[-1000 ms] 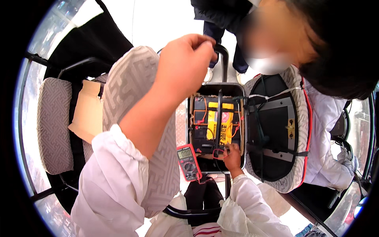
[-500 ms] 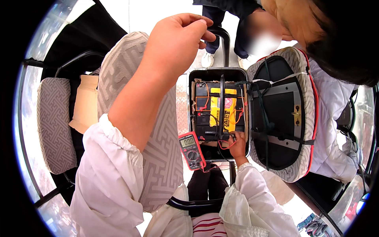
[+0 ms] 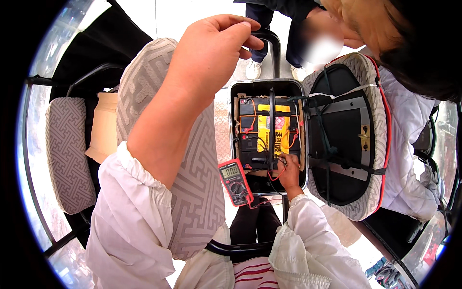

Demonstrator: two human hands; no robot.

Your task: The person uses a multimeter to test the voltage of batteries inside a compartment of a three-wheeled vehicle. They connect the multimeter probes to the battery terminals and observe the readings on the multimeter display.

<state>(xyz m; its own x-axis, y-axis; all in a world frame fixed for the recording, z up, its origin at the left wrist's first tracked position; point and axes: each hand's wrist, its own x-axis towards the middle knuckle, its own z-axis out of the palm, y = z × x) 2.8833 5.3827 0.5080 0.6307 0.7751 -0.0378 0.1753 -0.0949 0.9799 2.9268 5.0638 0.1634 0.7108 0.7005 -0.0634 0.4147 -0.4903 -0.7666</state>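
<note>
My right hand reaches over the near right part of an open black battery box. Its fingers are closed on the multimeter probes, with red and black leads trailing from them; the tips are too small to make out. Several dark batteries with orange and red wires lie inside, under a yellow label and a black strap. At the box's near left corner leans a red multimeter, its screen lit. High in front, my left hand hovers by a black bar, thumb and fingers curled together; whatever they hold is hidden.
A padded grey patterned seat stands left of the box. To the right, the seat lid is tipped open, showing its black underside. Another person leans in at the upper right. A cardboard piece sits far left.
My right hand has shifted slightly up with the probes, toward the yellow label. My left hand stays almost where it was. The other person's head has moved a little.
</note>
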